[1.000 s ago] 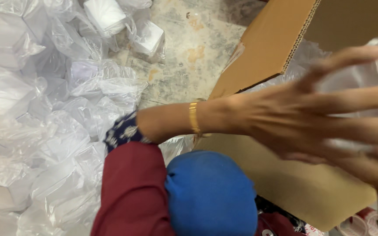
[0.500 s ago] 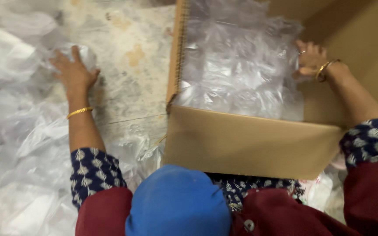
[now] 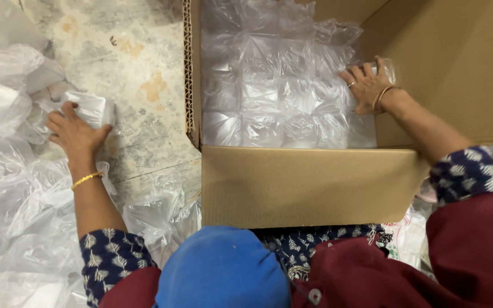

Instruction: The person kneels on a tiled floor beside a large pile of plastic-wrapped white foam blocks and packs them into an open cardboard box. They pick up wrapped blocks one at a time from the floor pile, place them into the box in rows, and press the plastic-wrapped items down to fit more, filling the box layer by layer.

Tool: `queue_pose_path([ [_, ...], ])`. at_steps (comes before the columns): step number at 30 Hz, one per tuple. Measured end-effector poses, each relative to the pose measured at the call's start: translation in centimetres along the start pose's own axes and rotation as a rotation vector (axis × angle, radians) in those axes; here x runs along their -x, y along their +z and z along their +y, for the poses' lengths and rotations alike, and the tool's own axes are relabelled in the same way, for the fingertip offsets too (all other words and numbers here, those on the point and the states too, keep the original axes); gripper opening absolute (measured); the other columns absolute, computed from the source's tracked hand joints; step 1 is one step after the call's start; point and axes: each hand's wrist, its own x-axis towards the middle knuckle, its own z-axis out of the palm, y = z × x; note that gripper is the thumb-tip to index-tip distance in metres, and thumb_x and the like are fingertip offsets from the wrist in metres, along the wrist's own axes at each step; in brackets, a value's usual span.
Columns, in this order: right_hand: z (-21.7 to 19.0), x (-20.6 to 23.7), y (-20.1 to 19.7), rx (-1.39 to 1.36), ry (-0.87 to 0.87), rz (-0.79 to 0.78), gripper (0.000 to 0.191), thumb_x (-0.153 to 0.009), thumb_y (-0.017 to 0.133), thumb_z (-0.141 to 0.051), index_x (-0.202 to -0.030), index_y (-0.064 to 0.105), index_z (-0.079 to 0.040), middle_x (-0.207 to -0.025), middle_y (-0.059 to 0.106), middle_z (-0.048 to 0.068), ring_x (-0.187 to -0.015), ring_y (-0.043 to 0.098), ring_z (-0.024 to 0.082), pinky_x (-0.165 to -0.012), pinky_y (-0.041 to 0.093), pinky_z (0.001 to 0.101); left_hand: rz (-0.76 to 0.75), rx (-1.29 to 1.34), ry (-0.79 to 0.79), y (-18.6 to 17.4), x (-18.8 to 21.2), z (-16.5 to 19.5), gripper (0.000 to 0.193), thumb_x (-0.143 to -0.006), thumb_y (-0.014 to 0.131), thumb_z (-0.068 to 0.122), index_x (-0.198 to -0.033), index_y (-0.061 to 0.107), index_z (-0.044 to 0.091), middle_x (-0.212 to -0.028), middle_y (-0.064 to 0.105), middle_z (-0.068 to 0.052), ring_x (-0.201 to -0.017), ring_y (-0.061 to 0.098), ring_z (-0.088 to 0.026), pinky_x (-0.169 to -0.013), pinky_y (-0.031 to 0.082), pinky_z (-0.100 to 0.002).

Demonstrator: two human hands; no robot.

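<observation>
My left hand [image 3: 76,134] is stretched out to the left over the stone floor, its fingers closed on a small clear plastic packet [image 3: 93,108] at the edge of a heap of packets. My right hand [image 3: 365,86] is inside the open cardboard box [image 3: 309,185], pressed on a clear packet [image 3: 387,69] against the box's right wall. Rows of packed clear packets [image 3: 275,97] fill the bottom of the box. Both wrists wear a gold bangle.
A big heap of loose clear plastic packets [image 3: 12,188] covers the floor on the left. A bare strip of mottled stone floor [image 3: 138,74] lies between the heap and the box. My blue cap [image 3: 223,268] and dark red sleeves fill the bottom edge.
A second ago one hand swept close across the view. Since then the left hand reached the floor heap and closed on a packet, while the right hand stays low in the box at its right wall.
</observation>
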Motion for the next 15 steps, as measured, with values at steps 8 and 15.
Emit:
queue_pose_path([
  [8, -1.0, -1.9, 5.9, -0.655, 0.131, -0.017, 0.117, -0.08, 0.041, -0.084, -0.162, -0.007, -0.016, -0.172, -0.004, 0.016, -0.156, -0.003, 0.042, -0.12, 0.0, 0.0655, 0.343, 0.651, 0.12, -0.7, 2.1, 2.1, 0.103, -0.077, 0.098, 0.036, -0.152, 0.031, 0.012, -0.151, 0.037, -0.015, -0.148, 0.036, -0.035, -0.128, 0.031, -0.049],
  [15, -4.0, 1.5, -4.1, -0.592, -0.096, 0.262, 0.106, -0.093, 0.047, -0.076, -0.165, -0.002, -0.015, -0.174, -0.007, 0.02, -0.159, 0.006, 0.043, -0.124, 0.013, 0.0633, 0.876, 0.757, 0.759, -12.2, 7.5, 11.2, 0.094, -0.086, 0.09, 0.033, -0.154, 0.025, 0.02, -0.155, 0.029, -0.012, -0.148, 0.03, -0.031, -0.128, 0.023, -0.047],
])
